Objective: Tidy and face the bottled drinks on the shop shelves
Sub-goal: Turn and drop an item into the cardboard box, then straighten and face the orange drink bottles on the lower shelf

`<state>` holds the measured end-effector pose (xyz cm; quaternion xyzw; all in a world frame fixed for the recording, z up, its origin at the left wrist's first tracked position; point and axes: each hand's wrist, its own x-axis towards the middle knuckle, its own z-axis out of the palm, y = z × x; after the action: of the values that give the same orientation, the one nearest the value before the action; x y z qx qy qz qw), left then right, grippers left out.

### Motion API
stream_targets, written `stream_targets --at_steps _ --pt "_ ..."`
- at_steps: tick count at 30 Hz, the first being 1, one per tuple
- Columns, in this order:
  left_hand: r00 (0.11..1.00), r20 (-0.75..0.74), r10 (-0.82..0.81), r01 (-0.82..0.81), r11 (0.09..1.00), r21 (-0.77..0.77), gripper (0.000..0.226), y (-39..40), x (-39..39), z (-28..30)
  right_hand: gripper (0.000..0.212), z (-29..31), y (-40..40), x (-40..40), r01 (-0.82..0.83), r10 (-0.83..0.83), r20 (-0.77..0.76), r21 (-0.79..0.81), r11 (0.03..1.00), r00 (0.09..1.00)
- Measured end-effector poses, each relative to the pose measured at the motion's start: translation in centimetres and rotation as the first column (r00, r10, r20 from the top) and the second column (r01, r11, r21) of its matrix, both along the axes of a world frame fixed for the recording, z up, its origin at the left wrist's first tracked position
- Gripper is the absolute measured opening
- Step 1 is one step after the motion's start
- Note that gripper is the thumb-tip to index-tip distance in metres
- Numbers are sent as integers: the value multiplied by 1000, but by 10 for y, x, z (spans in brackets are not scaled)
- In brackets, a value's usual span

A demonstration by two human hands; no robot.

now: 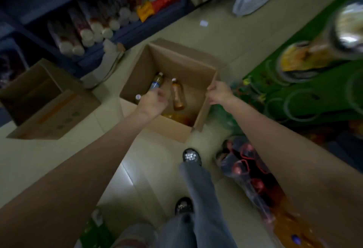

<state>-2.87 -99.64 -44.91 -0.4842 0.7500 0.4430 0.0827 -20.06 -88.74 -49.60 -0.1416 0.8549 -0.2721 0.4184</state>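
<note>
An open cardboard box (182, 61) stands on the floor below me. Inside lie an amber bottle with a white cap (177, 95) and a bottle with a blue-and-white label (156, 82); a third white cap (138, 97) shows by the left wall. My left hand (152, 103) reaches into the box with its fingers curled at the labelled bottle's lower end; the blur hides whether it grips it. My right hand (219, 92) is closed on the box's right flap (208, 100).
A second cardboard box (49, 102) lies at the left. A dark shelf (121, 35) of bottles with white caps runs along the back left. A green rack (314, 94) stands at the right. Wrapped packs of bottles (247, 169) lie by my feet (191, 156).
</note>
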Motion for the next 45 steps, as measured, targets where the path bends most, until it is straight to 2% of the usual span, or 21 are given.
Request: stream_targets --at_steps 3,5,8,11,14,15,16,17,19,21,22,24,26,30,32,36,38,41,43,45 --pt "986 -72 -148 142 987 -79 30 35 -16 83 15 103 52 -1 48 -52 -27 -111 993 998" --pt "960 -131 -247 231 964 -130 31 63 -34 138 26 178 94 -4 6 -19 -85 -159 987 996" --pt "882 -230 -410 351 900 -260 31 123 -75 217 24 295 181 -15 -47 -14 -304 -191 981 952" --pt "732 -396 -555 453 830 -325 28 206 -119 286 17 399 293 -12 13 -133 -495 -239 971 859" --pt "512 -497 -701 551 711 -437 26 311 -147 348 19 471 404 12 84 -192 -634 -197 977 749" --pt "467 -522 -713 540 698 -470 26 346 -151 368 21 488 438 23 133 -223 -666 -184 974 712" --pt "460 -576 -676 505 733 -456 27 375 -154 383 22 500 470 35 174 -251 -686 -182 968 683" --pt "474 -668 -574 440 811 -385 31 399 -156 396 22 509 501 46 205 -276 -693 -185 961 666" --pt "449 -855 -260 215 960 -178 48 429 -160 418 18 521 560 61 257 -351 -701 -241 936 620" --pt "346 -937 -54 36 998 -44 57 447 -157 435 16 525 615 64 323 -454 -714 -324 889 533" --pt "287 -958 -18 -31 999 -28 58 459 -153 443 17 526 638 61 349 -495 -713 -358 866 496" --pt "185 -979 -84 -96 990 -103 59 500 -147 459 15 530 675 50 368 -568 -663 -433 822 487" --pt "112 -965 -239 -25 970 -243 59 556 -148 466 14 534 700 36 349 -587 -631 -472 810 508" --pt "178 -881 -439 153 897 -416 58 650 -158 461 23 537 740 11 310 -564 -644 -473 825 517" --pt "206 -804 -558 205 828 -522 59 675 -167 460 26 537 756 -3 316 -584 -624 -495 810 519" --pt "142 -623 -769 290 634 -716 57 706 -183 457 35 529 780 -33 316 -617 -640 -532 786 457" --pt "119 -570 -813 291 577 -763 56 714 -186 454 47 520 784 -46 326 -657 -647 -571 754 387" --pt "160 -568 -808 288 588 -756 57 715 -192 456 68 507 784 -71 365 -725 -624 -628 687 292" --pt "169 -544 -822 290 569 -770 57 715 -194 459 82 508 782 -88 396 -748 -598 -637 662 288" --pt "142 -495 -857 297 514 -805 57 718 -193 461 85 512 779 -104 423 -783 -543 -660 622 305"
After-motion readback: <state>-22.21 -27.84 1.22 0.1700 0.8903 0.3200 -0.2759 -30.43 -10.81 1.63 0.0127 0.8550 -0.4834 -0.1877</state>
